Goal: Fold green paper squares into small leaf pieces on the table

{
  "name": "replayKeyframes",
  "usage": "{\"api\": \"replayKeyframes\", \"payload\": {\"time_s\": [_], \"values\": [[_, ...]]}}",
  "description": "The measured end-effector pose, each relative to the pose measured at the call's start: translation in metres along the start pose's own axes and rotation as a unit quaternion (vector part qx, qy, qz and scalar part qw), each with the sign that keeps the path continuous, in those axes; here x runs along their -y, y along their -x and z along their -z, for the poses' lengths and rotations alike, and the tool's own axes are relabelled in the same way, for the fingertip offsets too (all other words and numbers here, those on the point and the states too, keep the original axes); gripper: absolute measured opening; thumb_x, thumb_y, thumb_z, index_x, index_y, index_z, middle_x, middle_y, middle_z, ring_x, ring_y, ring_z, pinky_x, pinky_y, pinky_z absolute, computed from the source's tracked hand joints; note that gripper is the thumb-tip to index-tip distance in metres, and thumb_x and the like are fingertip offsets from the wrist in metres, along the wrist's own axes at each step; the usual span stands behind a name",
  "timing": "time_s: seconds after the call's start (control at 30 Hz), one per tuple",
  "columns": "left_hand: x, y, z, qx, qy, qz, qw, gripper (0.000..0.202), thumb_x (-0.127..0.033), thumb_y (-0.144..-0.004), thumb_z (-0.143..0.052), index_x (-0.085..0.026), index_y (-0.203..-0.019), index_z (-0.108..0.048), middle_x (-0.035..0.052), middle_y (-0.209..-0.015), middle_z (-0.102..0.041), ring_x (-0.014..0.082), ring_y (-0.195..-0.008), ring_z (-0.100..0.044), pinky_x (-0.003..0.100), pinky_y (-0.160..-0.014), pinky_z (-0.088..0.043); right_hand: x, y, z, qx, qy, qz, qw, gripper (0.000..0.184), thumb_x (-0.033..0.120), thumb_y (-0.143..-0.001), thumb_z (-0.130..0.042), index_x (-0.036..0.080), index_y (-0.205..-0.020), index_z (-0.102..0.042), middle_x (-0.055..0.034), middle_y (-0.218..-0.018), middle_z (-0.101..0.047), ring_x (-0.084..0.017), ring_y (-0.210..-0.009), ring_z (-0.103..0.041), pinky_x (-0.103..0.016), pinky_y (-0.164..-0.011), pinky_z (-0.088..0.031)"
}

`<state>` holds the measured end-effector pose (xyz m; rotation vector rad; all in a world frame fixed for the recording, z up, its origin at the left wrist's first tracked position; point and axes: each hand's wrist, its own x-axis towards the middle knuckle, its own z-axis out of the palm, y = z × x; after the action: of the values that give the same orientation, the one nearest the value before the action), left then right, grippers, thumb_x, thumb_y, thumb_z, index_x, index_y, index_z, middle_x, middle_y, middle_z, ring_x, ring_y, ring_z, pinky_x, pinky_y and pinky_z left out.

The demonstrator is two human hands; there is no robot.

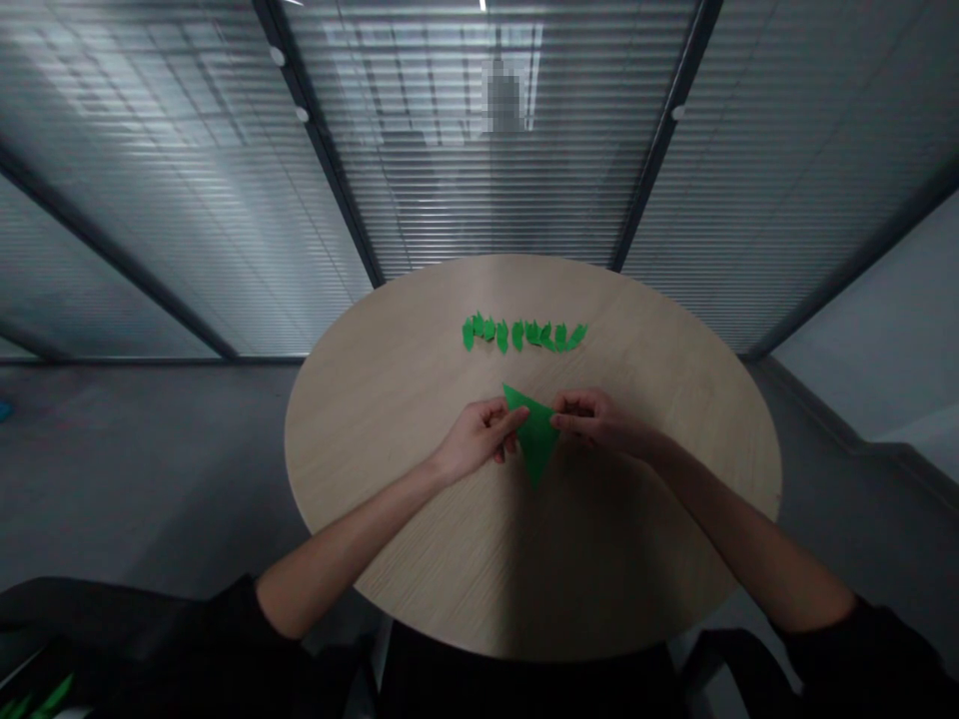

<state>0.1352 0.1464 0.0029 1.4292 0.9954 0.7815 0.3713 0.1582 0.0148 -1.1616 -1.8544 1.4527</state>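
Note:
Between my hands is a green triangular sheet of paper (537, 439), one point aimed down toward me. My left hand (486, 429) pinches its left side, the thumb lying on the front face. At the upper right corner, my right hand (588, 414) grips it between thumb and curled fingers. The paper is held above the round wooden table (390, 419). Beyond it, several small green folded paper pieces (517, 336) lie in a loose row on the tabletop.
Window panels with blinds (479, 200) and dark frames rise behind the table. Grey floor (150, 459) surrounds it. More green pieces (52, 696) show at the lower left corner, near a dark chair arm. A small blue item (4, 409) lies at the far left.

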Motion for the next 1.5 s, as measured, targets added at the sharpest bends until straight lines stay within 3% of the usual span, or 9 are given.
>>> {"api": "replayKeyframes", "payload": {"time_s": [0.23, 0.3, 0.37, 0.43, 0.5, 0.83, 1.27, 1.33, 1.5], "values": [[-0.0005, -0.0046, 0.0015, -0.091, 0.107, -0.023, 0.99, 0.044, -0.056, -0.082, -0.079, -0.016, -0.083, -0.06, -0.0036, -0.06, -0.062, 0.0072, -0.043, -0.054, 0.019, -0.044, -0.045, -0.0036, -0.0014, 0.0012, 0.007, -0.012, -0.014, 1.0, 0.046, 0.062, -0.08, -0.075, 0.02, -0.077, -0.057, 0.0061, -0.059, -0.05, -0.007, -0.047, -0.041, -0.022, -0.043, -0.029], [-0.0017, -0.0037, 0.0004, -0.075, 0.128, -0.014, 0.989, 0.046, -0.055, -0.079, -0.082, -0.016, -0.091, -0.061, -0.0025, -0.067, -0.066, 0.0079, -0.047, -0.057, 0.02, -0.045, -0.047, -0.0024, -0.0011, 0.0009, 0.011, -0.013, -0.012, 1.0, 0.046, 0.061, -0.08, -0.075, 0.02, -0.077, -0.056, 0.006, -0.06, -0.05, -0.007, -0.047, -0.041, -0.022, -0.043, -0.03], [-0.002, -0.0023, -0.0012, -0.023, 0.135, -0.001, 0.991, 0.048, -0.054, -0.077, -0.084, -0.015, -0.096, -0.064, 0.0004, -0.076, -0.07, 0.0092, -0.052, -0.061, 0.021, -0.047, -0.05, -0.0012, -0.0007, 0.0002, 0.015, -0.013, -0.007, 1.0, 0.045, 0.061, -0.08, -0.075, 0.02, -0.076, -0.057, 0.0059, -0.06, -0.05, -0.008, -0.048, -0.041, -0.022, -0.043, -0.03], [-0.001, -0.0013, -0.0025, 0.022, 0.119, 0.007, 0.993, 0.044, -0.052, -0.079, -0.083, -0.013, -0.092, -0.067, 0.0021, -0.077, -0.07, 0.0096, -0.055, -0.061, 0.021, -0.049, -0.051, -0.0006, -0.0004, -0.0003, 0.017, -0.008, -0.004, 1.0, 0.044, 0.061, -0.081, -0.074, 0.02, -0.077, -0.058, 0.0057, -0.061, -0.05, -0.008, -0.049, -0.042, -0.022, -0.044, -0.031], [0.0005, -0.0014, -0.003, 0.025, 0.1, 0.011, 0.995, 0.039, -0.049, -0.081, -0.082, -0.013, -0.085, -0.067, 0.0013, -0.071, -0.068, 0.0089, -0.054, -0.06, 0.021, -0.05, -0.051, -0.0007, -0.0003, -0.0004, 0.02, -0.002, -0.007, 1.0, 0.044, 0.061, -0.081, -0.074, 0.019, -0.078, -0.059, 0.0055, -0.061, -0.05, -0.008, -0.048, -0.042, -0.022, -0.044, -0.031], [-0.0013, -0.0053, 0.0022, -0.114, 0.163, -0.007, 0.98, 0.031, -0.04, -0.08, -0.083, -0.014, -0.076, -0.064, -0.0008, -0.063, -0.065, 0.0086, -0.051, -0.059, 0.018, -0.046, -0.048, -0.0039, -0.001, 0.0006, 0.018, -0.025, -0.019, 0.999, 0.047, 0.063, -0.078, -0.076, 0.02, -0.077, -0.057, 0.0067, -0.06, -0.047, -0.007, -0.046, -0.04, -0.021, -0.042, -0.029], [-0.0019, -0.007, 0.0038, -0.165, 0.197, -0.037, 0.966, 0.039, -0.049, -0.081, -0.081, -0.015, -0.082, -0.062, 0.0002, -0.069, -0.063, 0.01, -0.059, -0.06, 0.018, -0.046, -0.051, -0.0054, -0.0017, 0.0015, 0.02, -0.012, -0.02, 1.0, 0.044, 0.06, -0.079, -0.074, 0.019, -0.078, -0.058, 0.0059, -0.06, -0.049, -0.007, -0.046, -0.04, -0.021, -0.042, -0.028], [-0.0033, -0.0051, 0.0025, -0.141, 0.193, -0.024, 0.971, 0.042, -0.054, -0.084, -0.078, -0.016, -0.086, -0.06, 0.0003, -0.071, -0.064, 0.011, -0.059, -0.061, 0.019, -0.046, -0.052, -0.0041, -0.0017, 0.0012, 0.011, -0.019, -0.016, 1.0, 0.045, 0.061, -0.079, -0.075, 0.02, -0.078, -0.057, 0.0058, -0.06, -0.05, -0.007, -0.045, -0.04, -0.022, -0.041, -0.028], [-0.0027, -0.0001, -0.0029, 0.021, 0.069, 0.02, 0.997, 0.044, -0.057, -0.086, -0.075, -0.015, -0.088, -0.063, -0.0009, -0.064, -0.063, 0.0101, -0.048, -0.059, 0.02, -0.044, -0.049, -0.0015, -0.0012, 0.0002, -0.012, -0.027, 0.001, 1.0, 0.045, 0.061, -0.08, -0.074, 0.019, -0.077, -0.057, 0.0062, -0.059, -0.048, -0.007, -0.046, -0.041, -0.022, -0.042, -0.029]]}}
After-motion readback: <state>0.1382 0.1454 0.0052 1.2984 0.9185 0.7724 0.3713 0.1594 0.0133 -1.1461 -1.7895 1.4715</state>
